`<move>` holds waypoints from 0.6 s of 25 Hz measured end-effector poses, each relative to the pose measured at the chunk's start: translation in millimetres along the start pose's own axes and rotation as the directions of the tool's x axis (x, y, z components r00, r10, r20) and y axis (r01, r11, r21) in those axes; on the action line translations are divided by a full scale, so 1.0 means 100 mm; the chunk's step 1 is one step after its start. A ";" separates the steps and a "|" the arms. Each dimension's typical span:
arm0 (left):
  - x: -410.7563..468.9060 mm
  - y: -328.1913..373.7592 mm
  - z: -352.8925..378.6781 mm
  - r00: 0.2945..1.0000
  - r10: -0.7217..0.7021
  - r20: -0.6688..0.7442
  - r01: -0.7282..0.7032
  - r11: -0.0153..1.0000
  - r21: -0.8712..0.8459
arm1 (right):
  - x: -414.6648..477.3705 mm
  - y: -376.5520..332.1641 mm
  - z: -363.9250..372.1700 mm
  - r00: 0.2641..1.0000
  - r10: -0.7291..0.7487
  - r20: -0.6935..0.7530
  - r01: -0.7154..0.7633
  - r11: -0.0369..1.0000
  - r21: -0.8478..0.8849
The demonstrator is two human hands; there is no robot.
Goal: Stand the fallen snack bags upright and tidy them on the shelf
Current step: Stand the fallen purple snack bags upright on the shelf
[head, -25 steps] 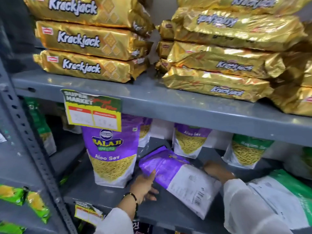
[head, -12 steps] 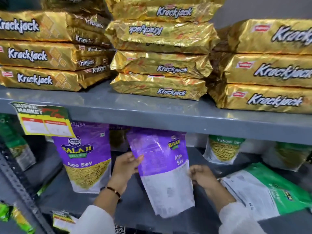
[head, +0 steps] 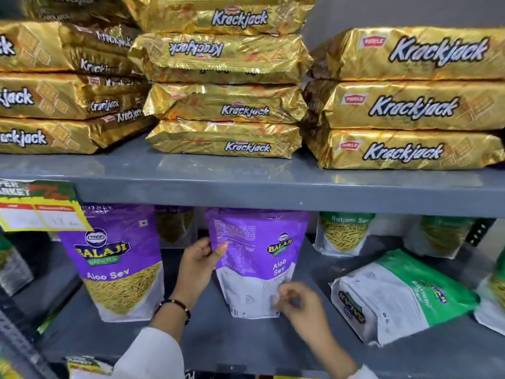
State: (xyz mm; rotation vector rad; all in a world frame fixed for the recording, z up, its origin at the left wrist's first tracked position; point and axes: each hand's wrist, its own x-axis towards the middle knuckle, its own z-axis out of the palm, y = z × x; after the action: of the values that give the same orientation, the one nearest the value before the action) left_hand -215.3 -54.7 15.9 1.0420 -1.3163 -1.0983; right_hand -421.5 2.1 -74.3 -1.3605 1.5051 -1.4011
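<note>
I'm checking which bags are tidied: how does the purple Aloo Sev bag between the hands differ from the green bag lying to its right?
The purple Aloo Sev bag stands upright on the shelf; the green bag lies tipped on its side. The left hand grips the purple one's edge with the right hand at its base; nobody touches the green one. Both show their printed backs with white lower panels.

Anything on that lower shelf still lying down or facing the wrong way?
Yes. The green bag on the right lies on its side, printed back facing up. The purple bag in the left hand stands upright but shows its back panel, unlike the front-facing purple bag beside it.
</note>
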 end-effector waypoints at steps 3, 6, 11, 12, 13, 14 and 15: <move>-0.22 -0.03 0.10 0.986 0.083 -0.146 -0.055 0.982 0.182 | -0.15 -0.09 0.12 0.989 -0.008 0.146 0.025 0.994 -0.108; -0.77 0.00 0.35 0.979 0.180 -0.095 -0.147 0.947 0.285 | -0.18 -0.12 0.14 0.960 -0.006 0.281 0.035 0.994 -0.100; -0.68 -0.07 0.30 0.972 0.145 -0.187 -0.147 0.989 0.004 | -0.27 -0.12 0.13 0.996 -0.019 0.086 0.011 0.995 0.097; -0.45 -0.11 0.20 0.954 0.091 -0.285 -0.113 0.992 -0.061 | -0.25 -0.12 0.12 0.998 -0.007 0.064 -0.003 0.988 0.157; -0.23 -0.11 0.12 0.949 0.048 -0.312 -0.088 0.989 -0.118 | -0.22 -0.13 0.10 0.999 0.009 0.043 -0.017 0.980 0.197; -0.03 -0.14 0.07 0.962 0.004 -0.274 -0.050 0.986 -0.160 | -0.18 -0.15 0.07 0.999 0.035 0.018 -0.038 0.975 0.220; 0.11 -0.18 0.06 0.981 -0.038 -0.191 -0.001 0.981 -0.196 | -0.13 -0.16 0.04 0.998 0.063 0.003 -0.062 0.970 0.235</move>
State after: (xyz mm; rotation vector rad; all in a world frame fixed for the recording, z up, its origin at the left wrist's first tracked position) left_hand -221.6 -68.4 0.7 0.9893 -1.0235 -1.0871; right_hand -410.5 14.6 -62.5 -1.1556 1.3244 -1.4904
